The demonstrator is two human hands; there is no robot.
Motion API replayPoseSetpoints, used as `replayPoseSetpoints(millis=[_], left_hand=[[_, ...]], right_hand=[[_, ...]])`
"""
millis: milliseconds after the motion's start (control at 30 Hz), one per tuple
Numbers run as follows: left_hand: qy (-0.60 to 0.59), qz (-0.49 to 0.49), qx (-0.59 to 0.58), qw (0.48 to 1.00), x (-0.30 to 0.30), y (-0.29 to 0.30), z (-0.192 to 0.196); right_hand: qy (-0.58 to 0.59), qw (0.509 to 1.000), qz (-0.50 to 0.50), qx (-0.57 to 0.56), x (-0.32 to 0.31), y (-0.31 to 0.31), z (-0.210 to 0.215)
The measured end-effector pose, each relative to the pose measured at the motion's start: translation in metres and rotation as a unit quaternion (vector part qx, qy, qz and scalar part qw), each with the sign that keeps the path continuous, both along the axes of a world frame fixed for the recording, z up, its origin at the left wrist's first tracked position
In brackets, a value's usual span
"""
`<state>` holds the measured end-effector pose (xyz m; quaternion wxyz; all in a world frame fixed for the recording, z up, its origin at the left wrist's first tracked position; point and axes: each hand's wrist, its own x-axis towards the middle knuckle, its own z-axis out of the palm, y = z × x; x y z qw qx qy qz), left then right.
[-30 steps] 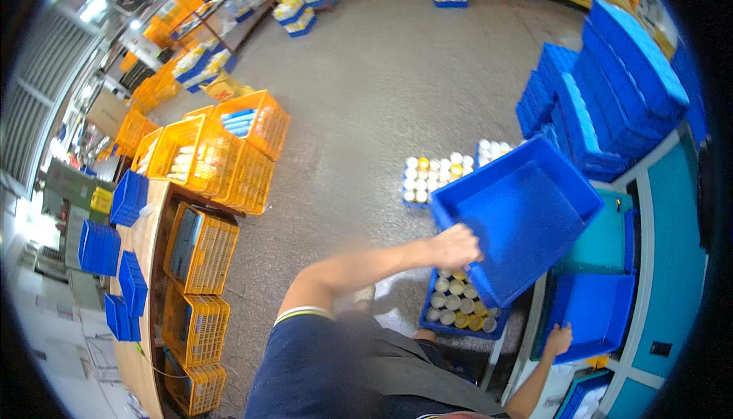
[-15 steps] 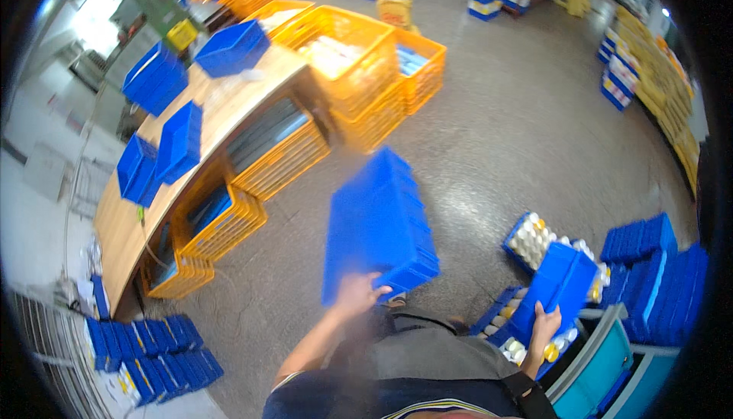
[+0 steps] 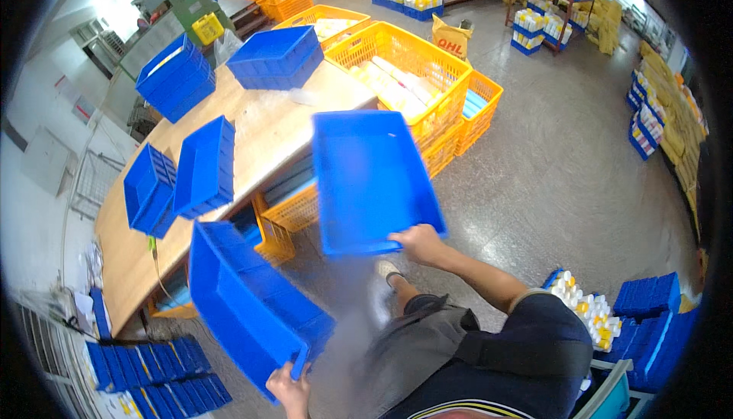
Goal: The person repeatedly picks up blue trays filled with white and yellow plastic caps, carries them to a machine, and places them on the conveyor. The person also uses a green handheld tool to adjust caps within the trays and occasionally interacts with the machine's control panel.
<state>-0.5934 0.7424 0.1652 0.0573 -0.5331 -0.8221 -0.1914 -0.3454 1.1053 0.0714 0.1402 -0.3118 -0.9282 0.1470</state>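
Note:
My left hand (image 3: pixel 290 390) grips the near end rim of a tilted blue plastic bin (image 3: pixel 229 297); ridges along its side suggest more bins nested with it. Ahead, my right hand (image 3: pixel 418 245) is closed on the near edge of another blue plastic bin (image 3: pixel 370 178), whose open inside faces me and looks bare. Both are held up in the air beside the wooden table (image 3: pixel 282 117). On that table sit several blue bins, among them a long one (image 3: pixel 205 167) and a pair (image 3: pixel 276 56) at the far end.
Orange crates (image 3: pixel 458 102) with wrapped goods stand past the table's far end, and more crates are under it. Blue bins (image 3: pixel 160 365) line the floor at lower left. White and yellow bottles (image 3: pixel 584 308) and stacked blue bins (image 3: pixel 645 327) sit at right.
My body has turned left toward the table. The bin in my right hand has swung from the bottles on the right to in front of me; the left hand's load has moved left and tipped.

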Motion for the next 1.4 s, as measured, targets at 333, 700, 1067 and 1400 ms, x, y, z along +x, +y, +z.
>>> replayPoseSetpoints(millis=[333,700,1067,1400], left_hand=[[0.062,0.024,-0.079,0.995,-0.155,0.138,0.054],[0.125,-0.091,0.109,0.982,-0.392,0.278,0.016],[-0.59,0.317,-0.449,0.592,-0.293,-0.076,-0.188],[-0.628,0.593,-0.134,0.486,-0.338,-0.07,-0.143]], right_hand=[[-0.216,0.97,0.08,-0.077,-0.344,0.181,0.008],[0.142,0.914,-0.037,-0.377,-0.524,0.152,0.049],[0.247,0.92,-0.083,0.291,-0.68,0.16,0.091],[0.05,0.845,0.432,-0.31,-0.913,-0.09,0.017]])
